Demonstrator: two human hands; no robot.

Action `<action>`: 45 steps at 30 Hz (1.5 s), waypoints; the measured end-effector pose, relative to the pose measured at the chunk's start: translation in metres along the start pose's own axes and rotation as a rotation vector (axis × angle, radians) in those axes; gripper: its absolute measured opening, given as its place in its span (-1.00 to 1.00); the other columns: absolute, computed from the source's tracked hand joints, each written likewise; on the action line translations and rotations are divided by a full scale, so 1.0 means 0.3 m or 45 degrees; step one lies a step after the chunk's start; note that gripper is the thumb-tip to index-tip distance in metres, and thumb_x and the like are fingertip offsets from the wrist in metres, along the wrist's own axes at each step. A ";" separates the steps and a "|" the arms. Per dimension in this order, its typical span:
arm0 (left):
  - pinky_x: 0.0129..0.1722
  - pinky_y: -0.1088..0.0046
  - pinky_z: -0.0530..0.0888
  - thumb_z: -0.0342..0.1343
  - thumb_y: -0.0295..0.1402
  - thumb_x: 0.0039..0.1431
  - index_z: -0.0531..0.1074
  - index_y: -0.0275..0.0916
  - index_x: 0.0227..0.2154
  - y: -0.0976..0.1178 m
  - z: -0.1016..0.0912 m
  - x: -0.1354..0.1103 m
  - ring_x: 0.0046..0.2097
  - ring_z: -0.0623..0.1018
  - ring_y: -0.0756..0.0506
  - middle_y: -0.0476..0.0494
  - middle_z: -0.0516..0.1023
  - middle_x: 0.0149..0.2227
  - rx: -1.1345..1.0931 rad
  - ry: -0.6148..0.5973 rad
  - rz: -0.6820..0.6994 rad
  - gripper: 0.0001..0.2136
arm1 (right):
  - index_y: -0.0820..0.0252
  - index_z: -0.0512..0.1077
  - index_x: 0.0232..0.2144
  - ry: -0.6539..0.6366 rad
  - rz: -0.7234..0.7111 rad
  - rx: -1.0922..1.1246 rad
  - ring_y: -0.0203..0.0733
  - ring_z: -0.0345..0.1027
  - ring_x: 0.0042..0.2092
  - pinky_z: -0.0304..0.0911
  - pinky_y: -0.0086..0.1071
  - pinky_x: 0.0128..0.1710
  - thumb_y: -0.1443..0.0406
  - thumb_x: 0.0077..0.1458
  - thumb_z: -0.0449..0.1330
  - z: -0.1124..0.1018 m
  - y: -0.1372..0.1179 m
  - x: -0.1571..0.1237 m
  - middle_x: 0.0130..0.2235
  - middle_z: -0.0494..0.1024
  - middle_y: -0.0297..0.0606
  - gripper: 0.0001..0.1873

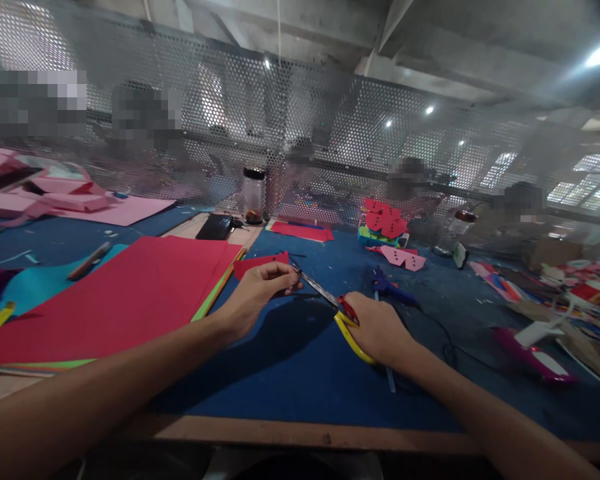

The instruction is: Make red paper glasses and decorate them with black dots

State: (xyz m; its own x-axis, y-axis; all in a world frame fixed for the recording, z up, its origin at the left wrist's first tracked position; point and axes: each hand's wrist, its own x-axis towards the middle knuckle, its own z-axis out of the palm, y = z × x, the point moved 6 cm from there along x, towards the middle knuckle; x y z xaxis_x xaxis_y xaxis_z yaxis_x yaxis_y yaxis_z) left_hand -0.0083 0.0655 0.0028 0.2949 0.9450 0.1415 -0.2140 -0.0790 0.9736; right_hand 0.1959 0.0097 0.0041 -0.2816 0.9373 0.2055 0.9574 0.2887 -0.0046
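Observation:
My right hand (377,330) grips a pair of scissors (323,290) with yellow and red handles, its blades pointing up and left. My left hand (260,290) is closed in a pinch right at the blade tips. What lies between its fingertips is too small to make out. Just behind the left hand is a piece of red paper (260,263), partly covered by the fingers; whether they touch it I cannot tell. A blue glue gun (393,287) lies beyond my right hand, with a clear glue stick (391,380) showing below that hand.
A stack of red sheets (130,293) covers the left side. Beyond are a black phone (215,227), a lidded jar (254,197) and folded red cutouts (385,217), with a pink cutout (403,257) nearer. A magenta tool (535,353) lies right. A perforated screen (320,127) closes the back.

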 end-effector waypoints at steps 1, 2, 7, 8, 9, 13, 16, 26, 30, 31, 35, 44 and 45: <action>-0.23 0.45 0.37 0.29 -0.33 0.05 0.54 -0.26 -0.41 0.000 0.000 0.000 -0.29 0.50 -0.03 -0.09 0.56 -0.37 0.001 0.001 -0.001 -0.89 | 0.16 0.33 -0.29 0.005 -0.003 0.002 -0.20 0.40 -0.32 -0.14 -0.37 -0.42 0.19 0.21 0.08 0.001 0.001 0.000 -0.30 0.53 -0.27 -0.85; -0.23 0.45 0.37 0.29 -0.33 0.05 0.54 -0.26 -0.41 0.000 0.001 0.000 -0.29 0.50 -0.03 -0.09 0.56 -0.37 0.002 0.000 -0.002 -0.89 | 0.16 0.33 -0.30 0.007 -0.006 0.002 -0.20 0.40 -0.32 -0.15 -0.37 -0.42 0.19 0.21 0.08 0.002 0.001 0.000 -0.30 0.53 -0.27 -0.85; -0.25 0.47 0.36 0.29 -0.35 0.05 0.53 -0.26 -0.44 0.001 0.004 -0.001 -0.30 0.49 -0.02 -0.08 0.56 -0.38 -0.003 -0.006 0.000 -0.91 | 0.15 0.34 -0.31 0.025 0.001 -0.022 -0.20 0.40 -0.36 -0.18 -0.36 -0.43 0.19 0.21 0.08 0.002 0.005 0.001 -0.30 0.54 -0.29 -0.85; -0.25 0.47 0.36 0.28 -0.35 0.05 0.53 -0.27 -0.44 0.002 0.004 -0.002 -0.30 0.49 -0.02 -0.08 0.56 -0.38 -0.006 -0.004 0.001 -0.91 | 0.15 0.34 -0.31 0.034 0.002 -0.029 -0.20 0.39 -0.36 -0.18 -0.36 -0.44 0.19 0.21 0.08 0.001 0.004 0.001 -0.29 0.54 -0.29 -0.84; -0.25 0.48 0.36 0.28 -0.35 0.06 0.53 -0.27 -0.44 0.003 0.004 -0.002 -0.29 0.49 -0.02 -0.08 0.56 -0.38 -0.006 -0.003 -0.001 -0.90 | 0.14 0.34 -0.31 0.043 0.002 -0.035 -0.21 0.39 -0.36 -0.19 -0.35 -0.44 0.19 0.21 0.08 -0.001 0.004 0.000 -0.29 0.54 -0.29 -0.84; -0.24 0.48 0.36 0.28 -0.35 0.07 0.53 -0.28 -0.42 0.005 0.007 -0.003 -0.30 0.49 -0.01 -0.07 0.55 -0.38 0.004 -0.002 -0.019 -0.90 | 0.14 0.34 -0.32 0.076 0.003 -0.048 -0.21 0.40 -0.36 -0.21 -0.35 -0.45 0.18 0.18 0.10 -0.004 0.006 -0.001 -0.31 0.54 -0.29 -0.85; -0.23 0.47 0.36 0.28 -0.34 0.06 0.53 -0.28 -0.43 0.004 0.006 -0.002 -0.28 0.50 -0.02 -0.07 0.55 -0.38 -0.001 -0.003 -0.024 -0.89 | 0.14 0.34 -0.33 0.089 0.004 -0.067 -0.21 0.40 -0.36 -0.22 -0.34 -0.46 0.19 0.18 0.10 -0.003 0.009 -0.002 -0.32 0.53 -0.29 -0.85; -0.21 0.47 0.36 0.28 -0.34 0.07 0.52 -0.28 -0.42 -0.007 0.002 0.002 -0.29 0.50 0.00 -0.05 0.54 -0.38 -0.019 -0.027 -0.021 -0.89 | 0.13 0.32 -0.36 0.122 0.002 -0.087 -0.23 0.38 -0.40 -0.24 -0.34 -0.46 0.17 0.20 0.06 0.004 0.014 0.001 -0.34 0.51 -0.31 -0.82; -0.15 0.44 0.37 0.30 -0.32 0.06 0.52 -0.26 -0.41 -0.020 -0.003 0.005 -0.25 0.53 -0.02 -0.03 0.54 -0.36 -0.027 -0.031 -0.035 -0.87 | 0.13 0.33 -0.36 0.089 0.023 -0.085 -0.22 0.39 -0.38 -0.23 -0.33 -0.46 0.17 0.20 0.06 0.000 0.017 0.001 -0.34 0.52 -0.29 -0.82; -0.13 0.44 0.38 0.30 -0.31 0.06 0.52 -0.25 -0.41 -0.023 -0.005 0.006 -0.23 0.54 -0.02 -0.03 0.54 -0.35 -0.027 -0.029 -0.042 -0.87 | 0.14 0.33 -0.35 0.079 0.027 -0.082 -0.22 0.39 -0.37 -0.22 -0.33 -0.45 0.18 0.20 0.06 0.000 0.019 0.001 -0.33 0.53 -0.28 -0.82; -0.12 0.43 0.39 0.31 -0.29 0.05 0.53 -0.24 -0.38 -0.027 -0.011 0.009 -0.22 0.55 -0.03 -0.02 0.54 -0.34 -0.025 -0.010 -0.058 -0.86 | 0.14 0.34 -0.33 0.051 0.023 -0.077 -0.20 0.41 -0.35 -0.20 -0.35 -0.44 0.18 0.20 0.07 0.003 0.020 0.002 -0.31 0.55 -0.27 -0.83; -0.09 0.43 0.39 0.31 -0.30 0.06 0.52 -0.25 -0.39 -0.019 -0.009 0.005 -0.23 0.55 -0.03 -0.04 0.55 -0.34 -0.038 -0.014 -0.041 -0.86 | 0.13 0.34 -0.33 0.002 0.028 -0.071 -0.19 0.42 -0.33 -0.15 -0.35 -0.42 0.21 0.21 0.06 0.009 0.022 0.002 -0.31 0.56 -0.28 -0.86; -0.09 0.43 0.39 0.32 -0.30 0.06 0.52 -0.26 -0.39 -0.017 -0.009 0.004 -0.24 0.55 -0.03 -0.04 0.55 -0.35 -0.043 -0.013 -0.036 -0.86 | 0.13 0.33 -0.33 0.002 0.025 -0.062 -0.19 0.43 -0.32 -0.14 -0.35 -0.41 0.21 0.21 0.06 0.008 0.021 0.003 -0.31 0.56 -0.28 -0.86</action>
State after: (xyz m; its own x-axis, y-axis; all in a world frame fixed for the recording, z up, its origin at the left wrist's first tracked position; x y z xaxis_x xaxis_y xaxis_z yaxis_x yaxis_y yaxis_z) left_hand -0.0093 0.0680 -0.0023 0.3108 0.9434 0.1157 -0.2364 -0.0412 0.9708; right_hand 0.2016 0.0128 0.0017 -0.2624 0.9425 0.2070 0.9648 0.2601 0.0391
